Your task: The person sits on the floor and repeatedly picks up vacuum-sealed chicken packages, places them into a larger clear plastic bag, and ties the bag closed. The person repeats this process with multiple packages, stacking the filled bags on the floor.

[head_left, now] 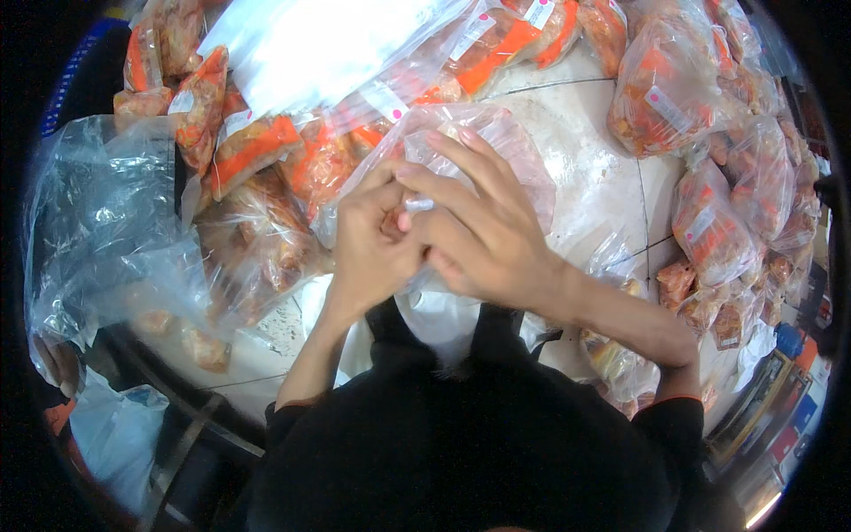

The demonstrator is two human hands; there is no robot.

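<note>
My two hands meet over a clear, pinkish plastic bag [525, 158] in the middle of the view. My left hand [377, 226] is closed, its fingers curled in toward the right one. A small shiny, whitish bit of plastic [418, 204] shows between the hands; it looks like part of the bag. My right hand [483, 217] pinches there with thumb and bent fingers, while its upper fingers reach across the left hand. The palms and the bag's lower part are partly hidden by the hands.
Several filled bags with orange bands [253, 151] lie at the far left, under a large white plastic sheet [301, 53]. More filled bags [669, 89] are heaped along the right on the white tiles [594, 177]. A loose clear plastic bag [106, 230] spreads at the left.
</note>
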